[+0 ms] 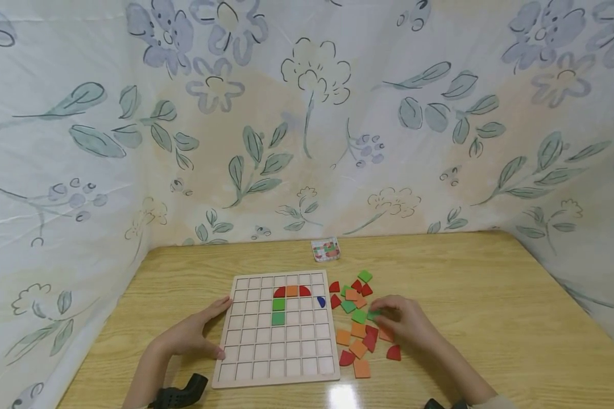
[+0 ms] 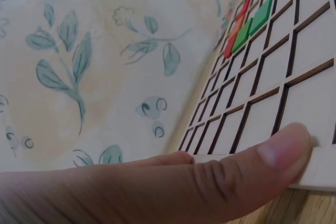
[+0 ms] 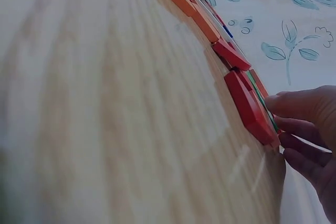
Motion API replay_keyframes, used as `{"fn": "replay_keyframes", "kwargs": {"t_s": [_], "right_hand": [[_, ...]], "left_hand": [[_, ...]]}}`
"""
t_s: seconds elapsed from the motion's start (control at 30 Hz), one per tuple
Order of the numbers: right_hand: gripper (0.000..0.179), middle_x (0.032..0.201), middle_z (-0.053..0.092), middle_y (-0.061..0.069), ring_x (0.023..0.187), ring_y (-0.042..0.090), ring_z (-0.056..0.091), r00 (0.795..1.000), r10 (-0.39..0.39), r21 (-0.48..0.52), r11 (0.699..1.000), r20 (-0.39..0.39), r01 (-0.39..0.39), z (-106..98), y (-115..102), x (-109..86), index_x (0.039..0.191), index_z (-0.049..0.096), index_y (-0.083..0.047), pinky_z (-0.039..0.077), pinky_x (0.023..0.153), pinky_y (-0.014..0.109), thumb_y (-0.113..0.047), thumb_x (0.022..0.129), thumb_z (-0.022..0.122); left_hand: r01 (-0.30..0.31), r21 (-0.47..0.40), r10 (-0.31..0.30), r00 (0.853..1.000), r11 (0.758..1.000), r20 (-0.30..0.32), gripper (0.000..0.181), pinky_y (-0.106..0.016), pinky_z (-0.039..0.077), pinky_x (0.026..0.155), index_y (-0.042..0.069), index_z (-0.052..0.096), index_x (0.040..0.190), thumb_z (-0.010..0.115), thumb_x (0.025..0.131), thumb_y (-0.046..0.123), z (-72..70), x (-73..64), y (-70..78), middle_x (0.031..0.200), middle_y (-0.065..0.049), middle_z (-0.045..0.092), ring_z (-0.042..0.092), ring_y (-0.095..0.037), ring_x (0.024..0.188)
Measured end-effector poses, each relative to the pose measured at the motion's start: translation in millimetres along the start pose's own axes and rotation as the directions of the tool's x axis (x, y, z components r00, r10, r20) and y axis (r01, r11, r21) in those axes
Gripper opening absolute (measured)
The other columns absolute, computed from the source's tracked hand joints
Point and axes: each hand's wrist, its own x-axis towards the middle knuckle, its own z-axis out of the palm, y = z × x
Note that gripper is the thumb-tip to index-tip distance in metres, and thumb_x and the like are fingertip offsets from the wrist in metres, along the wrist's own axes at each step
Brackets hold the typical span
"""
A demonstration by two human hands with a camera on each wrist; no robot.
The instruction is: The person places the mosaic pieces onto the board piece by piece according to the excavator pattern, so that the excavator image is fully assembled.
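A pale wooden grid board (image 1: 251, 382) lies on the table. On it sit red quarter-rounds around an orange square (image 1: 292, 291), two green squares (image 1: 278, 304) below, and a blue piece (image 1: 321, 302) near the right edge. My left hand (image 1: 191, 335) steadies the board's left side, fingers spread; its thumb (image 2: 283, 148) lies on the rim in the left wrist view. Among the loose tiles right of the board, my right hand (image 1: 406, 321) pinches a green tile (image 1: 373, 314) between thumb and fingers. Only that tile's thin edge shows in the right wrist view.
Loose orange squares (image 1: 361, 368), red quarter-rounds (image 1: 394, 353) and green squares (image 1: 365, 276) lie scattered along the board's right side, some overlapping. A small pattern card (image 1: 326, 249) lies behind the board. Floral cloth (image 1: 307, 142) hangs along the table's back edge.
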Motion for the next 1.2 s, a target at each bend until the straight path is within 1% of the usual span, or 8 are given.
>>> {"fn": "replay_keyframes", "kwargs": {"t_s": [0.17, 0.37, 0.5, 0.6, 0.7, 0.83, 0.9, 1.2], "right_hand": [[0.02, 0.102, 0.064, -0.001, 0.096, 0.018, 0.06, 1.0, 0.006, -0.003, 1.0, -0.007, -0.006, 0.6, 2.0, -0.8, 0.099, 0.069, -0.016, 0.05, 0.082, 0.024, -0.023, 0.08, 0.072], [0.017, 0.098, 0.065, -0.003, 0.092, 0.014, 0.06, 1.0, -0.012, -0.048, 0.999, -0.018, 0.011, 0.6, 1.1, -0.7, 0.096, 0.07, -0.017, 0.051, 0.079, 0.023, -0.022, 0.08, 0.072], [0.016, 0.097, 0.066, -0.007, 0.093, 0.012, 0.061, 0.999, 0.009, -0.062, 0.998, -0.031, -0.011, -0.5, -0.8, -0.2, 0.095, 0.07, -0.019, 0.05, 0.081, 0.026, -0.023, 0.08, 0.072], [0.017, 0.094, 0.067, -0.009, 0.089, 0.009, 0.062, 0.999, 0.02, -0.079, 0.997, -0.048, -0.023, -3.0, -3.1, 0.4, 0.094, 0.07, -0.021, 0.051, 0.08, 0.026, -0.023, 0.077, 0.074], [0.019, 0.093, 0.067, -0.007, 0.085, 0.01, 0.062, 0.999, -0.013, -0.088, 0.996, -0.048, 0.009, -6.7, -5.0, 0.9, 0.095, 0.07, -0.018, 0.052, 0.077, 0.026, -0.022, 0.077, 0.075], [0.022, 0.094, 0.067, -0.003, 0.086, 0.012, 0.062, 0.999, -0.028, -0.063, 0.998, -0.028, 0.026, -10.3, -5.8, 2.3, 0.097, 0.069, -0.014, 0.052, 0.076, 0.026, -0.021, 0.077, 0.075], [0.022, 0.095, 0.067, -0.003, 0.087, 0.012, 0.062, 1.0, -0.019, -0.05, 0.999, -0.024, 0.018, -11.4, -6.5, 3.3, 0.097, 0.069, -0.015, 0.052, 0.077, 0.025, -0.021, 0.077, 0.075], [0.027, 0.098, 0.068, 0.0, 0.089, 0.017, 0.063, 0.997, -0.075, -0.035, 0.997, -0.022, 0.074, -13.9, -14.4, 6.5, 0.101, 0.069, -0.012, 0.053, 0.079, 0.033, -0.023, 0.077, 0.075]], "left_hand": [[0.002, -0.002, -0.002, 1.0, 1.0, -0.001, 0.107, -0.065, 0.017, 0.102, 0.008, 0.024, 0.147, 0.082, 0.062, 0.038, 0.4, -0.9, 1.3, 0.152, -0.02, 0.013, 0.011, -0.046, 0.136], [0.003, 0.01, -0.003, 1.0, 1.0, -0.008, 0.107, -0.065, 0.018, 0.102, 0.009, 0.025, 0.147, 0.082, 0.062, 0.038, 1.1, -1.7, 1.7, 0.152, -0.019, 0.014, 0.012, -0.047, 0.136], [0.003, 0.009, -0.003, 1.0, 1.0, -0.01, 0.107, -0.064, 0.018, 0.102, 0.008, 0.025, 0.147, 0.082, 0.061, 0.038, 1.4, -1.9, 1.7, 0.152, -0.019, 0.014, 0.012, -0.046, 0.136], [0.002, 0.01, -0.002, 1.0, 1.0, -0.012, 0.107, -0.064, 0.018, 0.102, 0.008, 0.025, 0.146, 0.082, 0.061, 0.038, 1.6, -1.8, 2.0, 0.152, -0.02, 0.015, 0.013, -0.046, 0.136], [0.003, 0.01, -0.003, 1.0, 1.0, -0.014, 0.107, -0.064, 0.018, 0.102, 0.008, 0.025, 0.146, 0.082, 0.061, 0.038, 1.4, -1.6, 2.5, 0.152, -0.02, 0.015, 0.013, -0.046, 0.136], [0.005, 0.012, -0.005, 1.0, 1.0, -0.015, 0.107, -0.064, 0.019, 0.102, 0.008, 0.025, 0.146, 0.082, 0.061, 0.039, 1.1, -1.9, 2.3, 0.152, -0.019, 0.015, 0.013, -0.046, 0.136], [0.004, 0.012, -0.004, 1.0, 1.0, -0.013, 0.107, -0.064, 0.019, 0.102, 0.008, 0.025, 0.146, 0.082, 0.061, 0.039, 1.1, -1.9, 1.9, 0.152, -0.019, 0.015, 0.013, -0.046, 0.136], [0.011, 0.005, -0.011, 1.0, 1.0, -0.008, 0.107, -0.065, 0.019, 0.101, 0.009, 0.025, 0.147, 0.083, 0.061, 0.038, 0.6, -1.2, 1.8, 0.152, -0.019, 0.015, 0.013, -0.046, 0.136]]}}
